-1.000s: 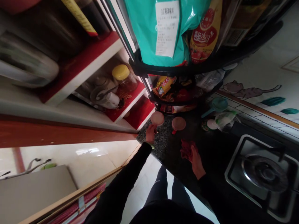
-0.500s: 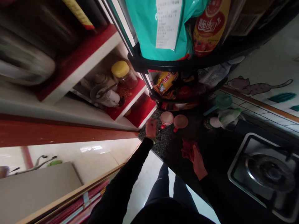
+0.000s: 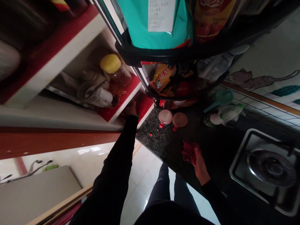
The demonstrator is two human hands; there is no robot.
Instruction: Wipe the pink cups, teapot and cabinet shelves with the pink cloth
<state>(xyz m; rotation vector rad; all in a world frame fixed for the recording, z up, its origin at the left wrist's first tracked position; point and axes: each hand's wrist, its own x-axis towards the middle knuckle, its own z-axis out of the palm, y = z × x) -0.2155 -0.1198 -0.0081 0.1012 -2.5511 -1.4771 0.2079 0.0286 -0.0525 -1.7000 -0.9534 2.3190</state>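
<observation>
My left hand (image 3: 131,109) reaches into the low red-lined shelf (image 3: 144,107) of the cabinet; its fingers are in shadow and mostly hidden. Over the dark counter, my right hand (image 3: 201,165) is closed on a crumpled dark-red cloth (image 3: 190,151). Two round lidded containers, a pale pink one (image 3: 165,116) and a darker pink one (image 3: 180,120), stand side by side between my hands, each with a red tab toward me. A small red scrap (image 3: 150,135) and crumbs lie on the speckled countertop (image 3: 154,143) near the corner.
A black tiered rack (image 3: 164,56) with food packets overhangs the counter's back. On the shelf above my left hand are a yellow-lidded jar (image 3: 111,64) and white containers. A gas stove (image 3: 269,172) is at right, with a green ladle (image 3: 219,98) behind it.
My left hand has moved from above the counter corner leftward into the low shelf. A red scrap now shows on the counter there. My right hand stays with the cloth.
</observation>
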